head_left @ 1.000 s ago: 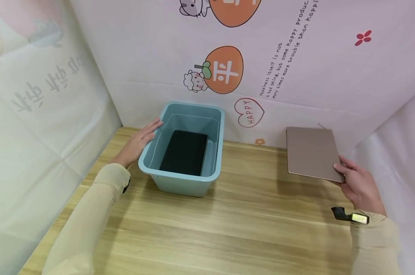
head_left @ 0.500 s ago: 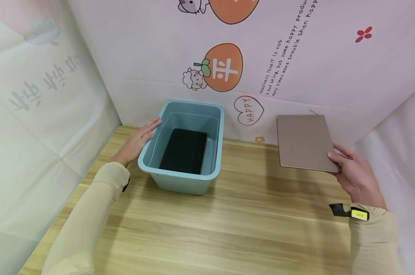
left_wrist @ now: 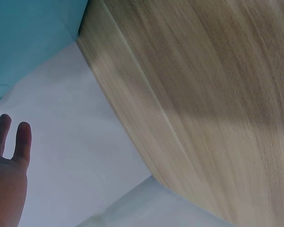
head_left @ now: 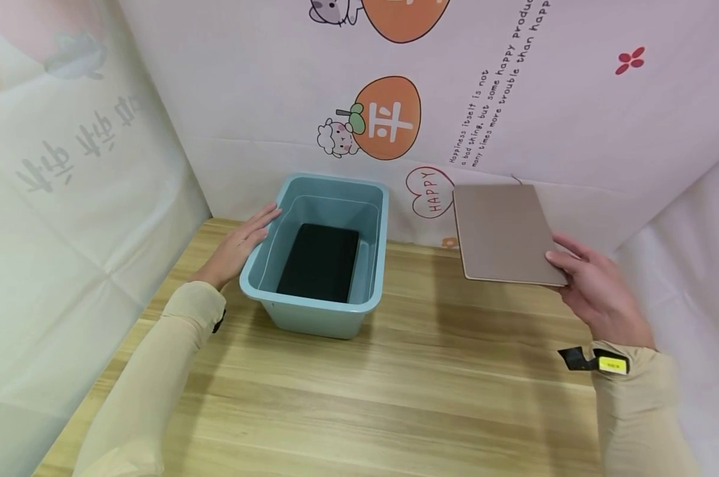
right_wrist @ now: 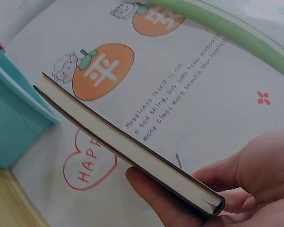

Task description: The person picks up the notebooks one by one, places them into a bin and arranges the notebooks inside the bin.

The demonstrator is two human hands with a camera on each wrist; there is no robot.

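Note:
In the head view a brown notebook [head_left: 505, 232] is held up over the right part of the table. My right hand [head_left: 598, 285] pinches its near right corner, thumb on the cover and fingers beneath. The right wrist view shows its pale page edges [right_wrist: 128, 146] between two dark covers, with a thin ribbon sticking out. A light blue plastic bin [head_left: 314, 318] stands left of the notebook. Inside it lies a black notebook-like rectangle [head_left: 320, 262]. My left hand [head_left: 234, 252] rests with straight fingers against the bin's left rim; the left wrist view catches two of its fingers [left_wrist: 22, 142].
The wooden table [head_left: 395, 411] ends at a white printed cloth [head_left: 246, 119] behind the bin. More white cloth hangs along the left [head_left: 67, 232] and right sides.
My right hand has carried the brown notebook leftward and a little higher, closer to the bin. My left hand and the bin have stayed in place.

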